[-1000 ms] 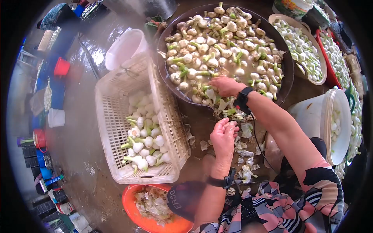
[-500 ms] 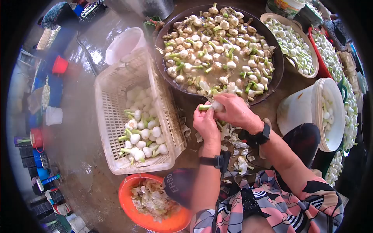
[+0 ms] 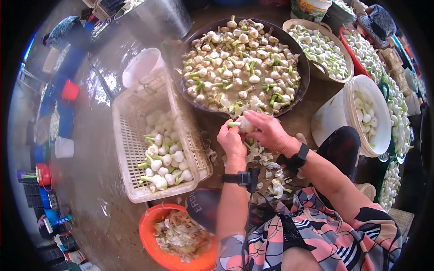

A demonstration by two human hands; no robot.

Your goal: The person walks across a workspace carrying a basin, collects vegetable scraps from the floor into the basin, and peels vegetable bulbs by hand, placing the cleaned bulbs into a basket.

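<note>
Stem side: the left hand (image 3: 231, 141) is closed, its fingertips gripping the green stem (image 3: 233, 123) of a single garlic bulb (image 3: 247, 126). For good control, pinch the stem firmly close to the neck; a loose pinch probably lets the bulb twist. Bulb side: the right hand (image 3: 270, 132) is curled over the bulb, gripping it between thumb and fingers. Work the surface with the finger pads, applying light, even pressure (wet skin is likely slippery), and avoid wrenching the neck.

Position, left to right: the slatted plastic crate (image 3: 158, 195), holding white garlic bulbs (image 3: 167, 160), stands left of the grip. The orange basin (image 3: 145, 235) of papery skins (image 3: 181, 232) sits at the near left. The held bulb lies between the two hands, its stem pointing left into the left fingertips, its round body under the right fingers. It is just beyond the near rim of the large dark basin (image 3: 306, 67), on the wearer's side. The white bucket (image 3: 332, 113) lies to the right, well apart from the grip.
</note>
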